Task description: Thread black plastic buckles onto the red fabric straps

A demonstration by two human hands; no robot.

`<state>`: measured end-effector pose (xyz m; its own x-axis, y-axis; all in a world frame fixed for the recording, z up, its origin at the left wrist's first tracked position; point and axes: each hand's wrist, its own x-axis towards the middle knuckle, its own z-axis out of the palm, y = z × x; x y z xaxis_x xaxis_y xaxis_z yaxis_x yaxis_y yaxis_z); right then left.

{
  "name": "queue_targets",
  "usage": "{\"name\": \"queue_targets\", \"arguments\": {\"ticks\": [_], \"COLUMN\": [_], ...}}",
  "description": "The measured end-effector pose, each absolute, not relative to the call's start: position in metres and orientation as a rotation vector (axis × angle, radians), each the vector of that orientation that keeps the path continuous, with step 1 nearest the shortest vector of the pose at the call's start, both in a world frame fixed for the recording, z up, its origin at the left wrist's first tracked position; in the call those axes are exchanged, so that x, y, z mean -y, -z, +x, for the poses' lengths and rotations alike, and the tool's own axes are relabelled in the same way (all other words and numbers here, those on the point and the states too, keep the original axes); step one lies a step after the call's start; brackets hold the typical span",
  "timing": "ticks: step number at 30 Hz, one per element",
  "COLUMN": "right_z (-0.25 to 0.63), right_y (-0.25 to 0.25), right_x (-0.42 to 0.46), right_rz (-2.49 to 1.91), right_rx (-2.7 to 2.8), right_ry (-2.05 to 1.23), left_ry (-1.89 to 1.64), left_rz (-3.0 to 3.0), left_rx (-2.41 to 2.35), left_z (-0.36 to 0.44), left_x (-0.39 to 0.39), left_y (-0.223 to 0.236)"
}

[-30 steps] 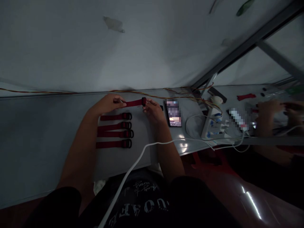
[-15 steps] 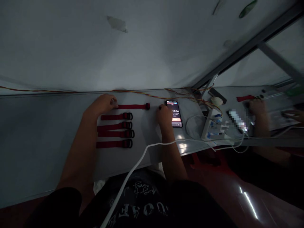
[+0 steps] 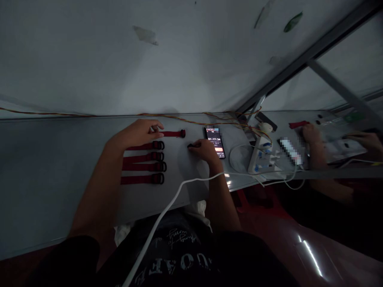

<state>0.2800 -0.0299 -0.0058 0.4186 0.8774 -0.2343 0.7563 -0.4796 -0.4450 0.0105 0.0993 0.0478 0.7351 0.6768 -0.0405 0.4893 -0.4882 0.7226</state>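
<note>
Several red webbing straps (image 3: 143, 167) with black ring buckles at their right ends lie side by side on the grey table (image 3: 54, 167). One more red strap (image 3: 172, 134) lies above them, its buckle end to the right. My left hand (image 3: 134, 133) has its fingers at that strap's left end, and I cannot tell whether they grip it. My right hand (image 3: 200, 150) pinches a small black item (image 3: 190, 146) between its fingertips, a little right of the strap's buckle. That hand sits just left of a smartphone (image 3: 214, 142) showing a timer.
A white power strip (image 3: 259, 155) with plugged-in cables stands right of the phone. A white cable (image 3: 167, 207) crosses my body to the table. Thin coloured wires (image 3: 194, 120) run along the table's far edge. A co-worker's hand (image 3: 311, 135) is at the far right, near a red strap (image 3: 299, 124).
My right hand has moved left, away from the phone, with the small black item now visible at its fingertips. My left hand's fingers have spread at the strap's left end.
</note>
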Motion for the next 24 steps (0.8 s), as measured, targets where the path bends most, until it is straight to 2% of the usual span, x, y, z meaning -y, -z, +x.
{"name": "queue_targets", "arguments": {"ticks": [3, 7, 11, 14, 17, 20, 24], "right_z": [0.275, 0.245, 0.212, 0.197, 0.182, 0.165, 0.156], "right_y": [0.007, 0.0, -0.008, -0.006, 0.002, 0.01, 0.019], "right_x": [0.033, 0.019, -0.013, -0.042, -0.067, -0.082, -0.089], "right_rz": [-2.164, -1.623, -1.288, -1.405, -1.57, -1.624, -1.764], "right_rx": [1.442, 1.274, 1.17, 1.284, 1.718, 2.156, 2.228], "right_ry": [-0.784, -0.978, -1.025, -0.879, -0.697, -0.644, -0.632], "left_ry": [-0.295, -0.316, -0.564, -0.855, -1.003, -0.944, -0.819], "left_rz": [2.212, 2.197, 2.002, 1.692, 1.505, 1.555, 1.61], "left_rx": [-0.839, -0.755, -0.758, -0.89, -0.975, -1.036, -1.081], "left_z": [0.017, 0.03, 0.031, 0.02, 0.003, -0.014, -0.027], "left_x": [-0.091, -0.083, -0.093, -0.108, -0.121, -0.129, -0.132], "left_y": [-0.052, -0.054, -0.045, -0.035, -0.029, -0.026, -0.024]}}
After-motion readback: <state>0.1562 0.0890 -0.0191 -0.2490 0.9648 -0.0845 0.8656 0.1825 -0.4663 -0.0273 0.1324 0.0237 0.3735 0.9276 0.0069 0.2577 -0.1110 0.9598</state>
